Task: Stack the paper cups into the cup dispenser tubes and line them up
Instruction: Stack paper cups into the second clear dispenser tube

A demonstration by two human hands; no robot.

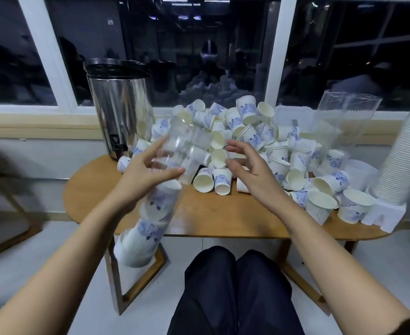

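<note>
Friend: Table first. What do you see on it?

Me: I see a wooden table with a big shiny urn at its back left corner. At the right edge stands a tall white stack of cups on a white base. Some empty clear tubes stand at the back right corner.

Friend: And the loose cups?

Me: A big pile of paper cups covers the middle and right of the table, from the back edge almost to the front edge. Most lie on their sides.

Friend: What about the hands?

Me: The left hand grips a clear tube, tilted, near the front left of the table. Its low end hangs past the front edge. The low half is packed with stacked cups; the top half looks empty. The right hand is open, fingers loosely bent, holding nothing, just above the pile.

Friend: Are we nearly done?

Me: Not close, I think. One tube is about half full, lots of cups are loose, and I see no tubes lined up yet.
</note>
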